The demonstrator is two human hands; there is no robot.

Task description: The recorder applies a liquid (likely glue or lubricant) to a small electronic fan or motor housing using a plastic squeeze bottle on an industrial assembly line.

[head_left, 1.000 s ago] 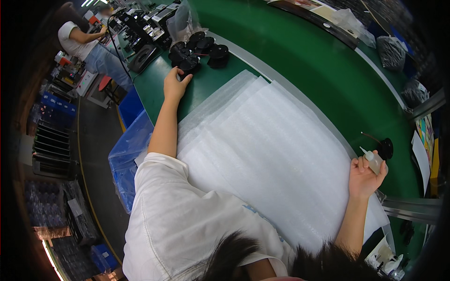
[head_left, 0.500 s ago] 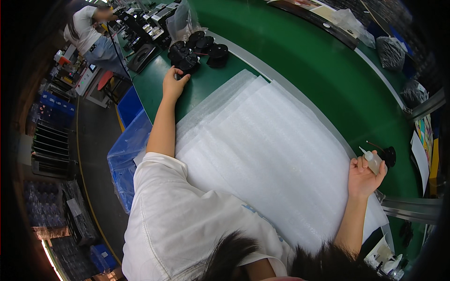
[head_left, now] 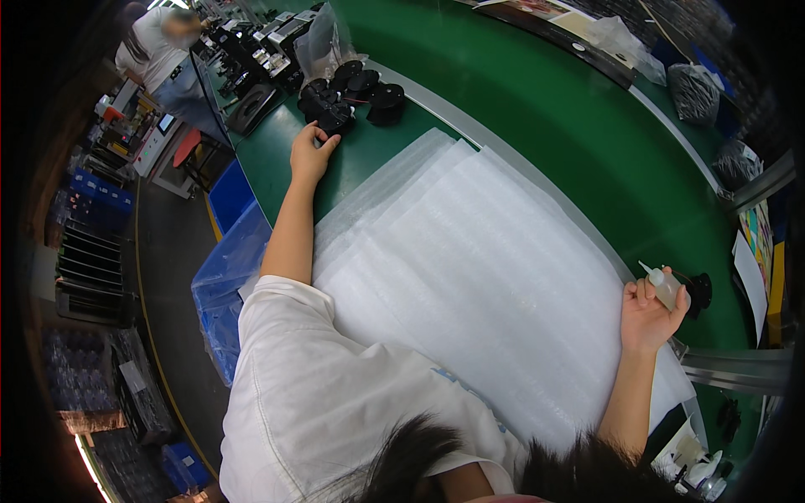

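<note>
My left hand (head_left: 310, 156) reaches to the far left of the bench, its thumb and fingers closed at the near edge of a black round part (head_left: 337, 119). Part of that grip is hidden by the fingers. Several more such black parts (head_left: 364, 80) lie bunched just beyond it, one with a thin red wire. Over on the right, my right hand (head_left: 646, 323) holds a small translucent squeeze bottle (head_left: 668, 291) with a white pointed nozzle, tilted up to the left. Another black round part (head_left: 699, 292) with a wire lies beside the bottle.
White foam sheets (head_left: 470, 277) cover the bench between my arms. A metal rail (head_left: 428, 111) separates this green surface from a green belt (head_left: 537, 109). Black fixtures and a clear bag (head_left: 325, 46) stand far left. A blue bin (head_left: 231, 197) sits beside the bench; another person (head_left: 159, 59) works beyond.
The view has shifted slightly. My right hand with the squeeze bottle is a little closer to the black part on the right. My left hand stays at the bunched parts.
</note>
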